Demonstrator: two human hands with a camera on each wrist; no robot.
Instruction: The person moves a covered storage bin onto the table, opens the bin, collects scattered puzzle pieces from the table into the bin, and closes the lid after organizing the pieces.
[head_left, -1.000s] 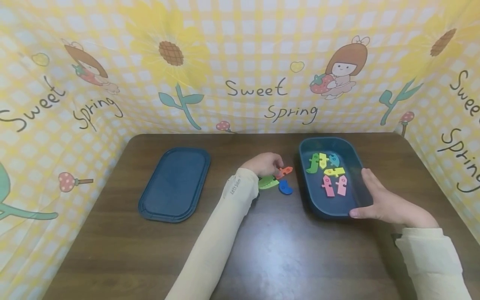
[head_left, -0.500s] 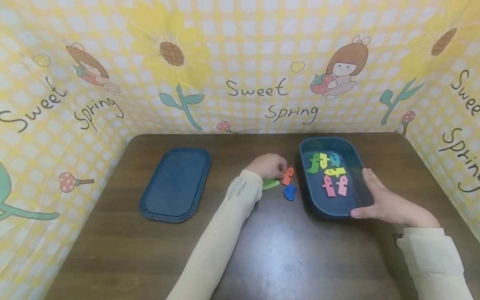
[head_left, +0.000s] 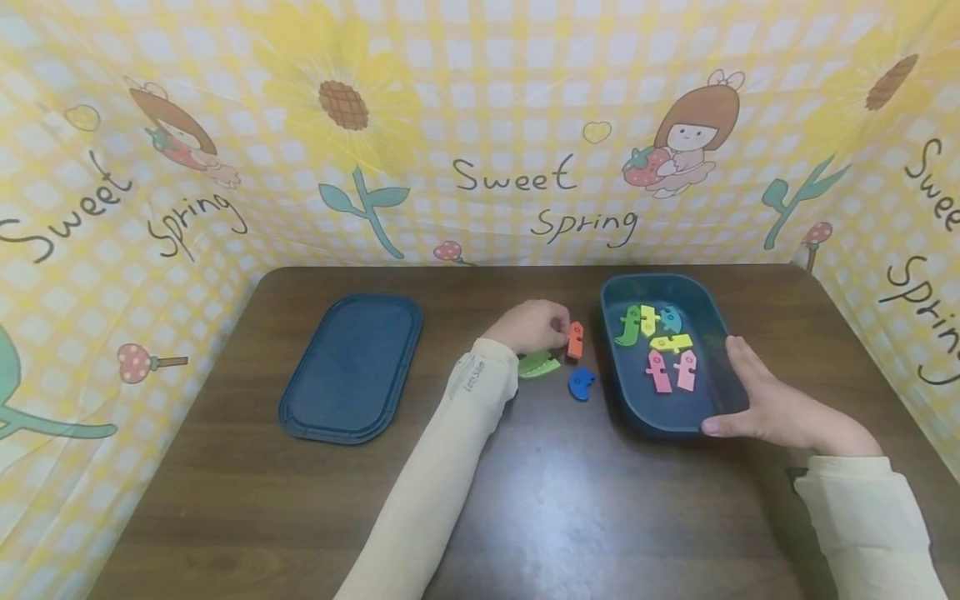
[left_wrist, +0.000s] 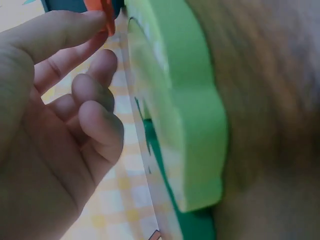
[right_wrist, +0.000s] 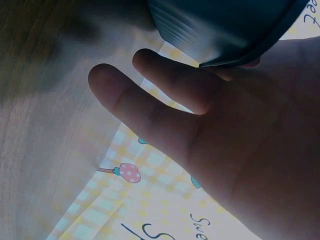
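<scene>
My left hand (head_left: 531,327) pinches an orange arrow-shaped puzzle piece (head_left: 575,343) between thumb and fingertips, left of the deep blue box (head_left: 624,407). In the left wrist view the orange piece (left_wrist: 108,17) shows at the fingertips while the other fingers curl loosely. A light green curved piece (head_left: 537,365) lies under the left wrist, and a blue rounded piece (head_left: 581,384) just in front of the orange one. My right hand (head_left: 780,410) rests against the box's right side, thumb at its near corner. Two nearly straight fingers (right_wrist: 150,110) extend below the rim in the right wrist view.
Inside the box lie several puzzle pieces: a green one (head_left: 627,328), yellow ones (head_left: 670,342), a teal one (head_left: 669,319) and pink ones (head_left: 685,371). A flat blue lid (head_left: 351,367) lies on the left of the brown table (head_left: 247,500). A checked cloth (head_left: 510,108) encloses the back and sides.
The orange piece has swung from lying sideways to pointing away from me, pinched by my left hand. The blue piece has turned and shifted slightly right. My right hand stays at the box.
</scene>
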